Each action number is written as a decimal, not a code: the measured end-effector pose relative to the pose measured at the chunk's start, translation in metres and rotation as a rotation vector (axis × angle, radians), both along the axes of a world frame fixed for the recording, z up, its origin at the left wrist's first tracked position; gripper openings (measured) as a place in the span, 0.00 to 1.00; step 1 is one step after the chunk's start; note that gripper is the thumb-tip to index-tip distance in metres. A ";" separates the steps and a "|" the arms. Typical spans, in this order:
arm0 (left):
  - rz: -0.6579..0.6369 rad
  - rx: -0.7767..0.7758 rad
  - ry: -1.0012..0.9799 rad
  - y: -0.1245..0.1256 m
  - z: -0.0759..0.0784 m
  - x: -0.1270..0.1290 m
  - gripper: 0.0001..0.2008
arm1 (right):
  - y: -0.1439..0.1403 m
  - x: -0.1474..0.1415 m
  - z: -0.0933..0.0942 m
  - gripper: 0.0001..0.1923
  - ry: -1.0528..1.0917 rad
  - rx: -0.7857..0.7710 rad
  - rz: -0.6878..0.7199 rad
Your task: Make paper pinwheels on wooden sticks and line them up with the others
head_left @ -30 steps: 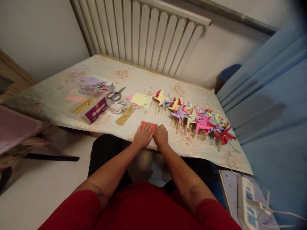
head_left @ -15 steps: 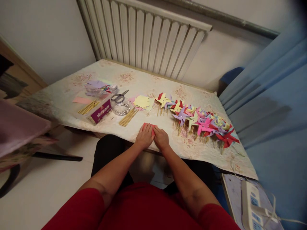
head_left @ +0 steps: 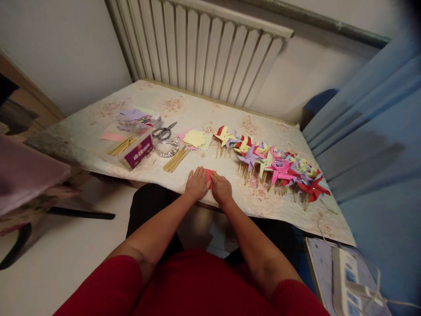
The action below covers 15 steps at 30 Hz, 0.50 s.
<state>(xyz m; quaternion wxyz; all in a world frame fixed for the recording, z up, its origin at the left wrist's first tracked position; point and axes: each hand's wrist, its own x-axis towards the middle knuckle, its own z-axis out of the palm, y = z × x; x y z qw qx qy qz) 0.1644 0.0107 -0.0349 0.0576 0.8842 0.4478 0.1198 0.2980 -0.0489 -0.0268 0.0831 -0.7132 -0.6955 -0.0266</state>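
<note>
A small piece of red paper [head_left: 208, 174] lies near the table's front edge, partly covered by my hands. My left hand [head_left: 196, 183] rests on its left side, palm down with the fingers stretched flat. On the right, my right hand [head_left: 221, 188] has its fingers curled together at the paper's edge. Just beyond my left hand lie thin wooden sticks [head_left: 176, 159] and a pile of cut pale yellow paper [head_left: 194, 138]. Paper pinwheels [head_left: 282, 171] on sticks stand in a dense group to the right.
Dark-handled scissors [head_left: 163, 131] lie behind a round clear dish [head_left: 166, 148] of small shiny pieces. A purple-fronted box [head_left: 138, 152] holds more sticks. A radiator [head_left: 204, 52] lines the wall; a blue curtain [head_left: 371, 145] hangs right, above a power strip [head_left: 347, 281].
My left hand has slid slightly left, uncovering more of the red paper between my hands. My right hand remains at the paper's right side.
</note>
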 end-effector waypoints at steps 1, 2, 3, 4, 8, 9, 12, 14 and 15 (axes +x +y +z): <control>0.004 -0.006 0.000 0.001 0.000 0.000 0.31 | 0.000 0.000 0.000 0.21 -0.001 -0.001 -0.002; 0.009 -0.010 -0.003 0.003 0.000 0.000 0.31 | 0.000 0.000 0.000 0.21 -0.003 -0.001 0.000; 0.013 -0.012 -0.007 0.004 0.000 0.000 0.31 | 0.000 0.000 0.001 0.21 -0.004 0.002 0.002; 0.018 -0.014 -0.010 0.006 0.000 0.000 0.30 | 0.000 0.000 0.001 0.21 -0.005 0.005 0.005; 0.025 -0.034 -0.002 0.013 0.000 -0.004 0.30 | 0.000 0.000 0.002 0.21 -0.007 0.005 0.008; 0.026 -0.041 0.005 0.015 0.000 -0.006 0.30 | 0.000 0.000 0.002 0.21 -0.007 0.006 0.009; 0.022 -0.059 0.026 0.023 0.001 -0.016 0.30 | 0.000 0.000 0.002 0.22 -0.007 0.007 0.005; 0.015 -0.073 0.035 0.030 0.001 -0.024 0.30 | 0.000 0.000 0.002 0.23 -0.004 0.002 -0.003; 0.017 -0.086 0.038 0.033 0.002 -0.028 0.30 | -0.001 0.000 0.002 0.23 -0.001 -0.001 -0.006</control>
